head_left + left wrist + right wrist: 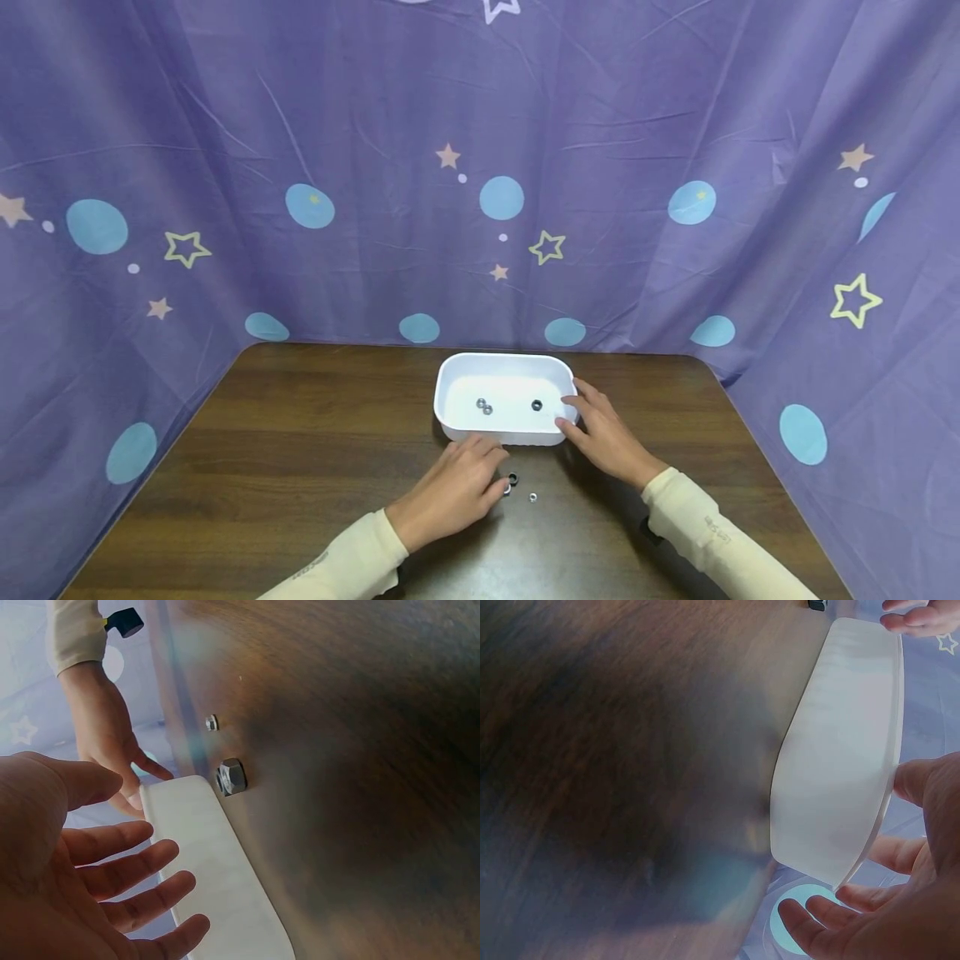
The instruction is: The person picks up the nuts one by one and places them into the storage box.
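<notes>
A white plastic box holds two small silver nuts and a dark nut. My left hand is in front of the box's near side, its fingers relaxed and holding nothing. Just right of its thumb, on the table, a dark hex nut sits against a lighter one, partly hidden. A small silver nut lies a little further right. My right hand is at the box's right end. Its loosely bent fingers reach over the rim, with the thumb touching it.
The brown wooden table carries the box near its middle. A purple curtain with stars and blue dots hangs behind and along both sides of the table.
</notes>
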`<state>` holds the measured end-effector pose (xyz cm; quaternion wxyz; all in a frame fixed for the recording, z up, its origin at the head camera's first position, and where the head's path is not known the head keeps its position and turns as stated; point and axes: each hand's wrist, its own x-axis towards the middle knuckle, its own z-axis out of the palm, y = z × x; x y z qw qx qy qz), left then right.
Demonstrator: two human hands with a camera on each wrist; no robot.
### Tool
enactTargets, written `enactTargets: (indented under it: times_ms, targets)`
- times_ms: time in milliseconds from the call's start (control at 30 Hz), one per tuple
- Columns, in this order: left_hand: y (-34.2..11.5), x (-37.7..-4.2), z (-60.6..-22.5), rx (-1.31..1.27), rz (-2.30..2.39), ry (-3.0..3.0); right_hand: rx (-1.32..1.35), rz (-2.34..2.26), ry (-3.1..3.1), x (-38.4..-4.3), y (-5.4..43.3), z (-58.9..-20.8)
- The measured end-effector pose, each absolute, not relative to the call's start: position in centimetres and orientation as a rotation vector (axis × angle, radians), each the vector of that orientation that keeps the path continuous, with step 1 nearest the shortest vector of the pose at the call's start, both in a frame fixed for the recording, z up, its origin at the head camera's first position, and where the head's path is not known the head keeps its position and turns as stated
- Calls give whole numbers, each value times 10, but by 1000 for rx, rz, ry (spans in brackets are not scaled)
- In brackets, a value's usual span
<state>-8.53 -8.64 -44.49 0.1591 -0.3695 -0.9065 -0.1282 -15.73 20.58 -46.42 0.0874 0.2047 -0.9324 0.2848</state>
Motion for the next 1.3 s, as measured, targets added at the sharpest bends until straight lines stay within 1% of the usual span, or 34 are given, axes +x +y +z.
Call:
enactTargets:
  times_ms: [1300]
  targets:
    - [-83, -95, -476, -1062, -266, -2679, 606, 854, -2758, -160, 206, -468]
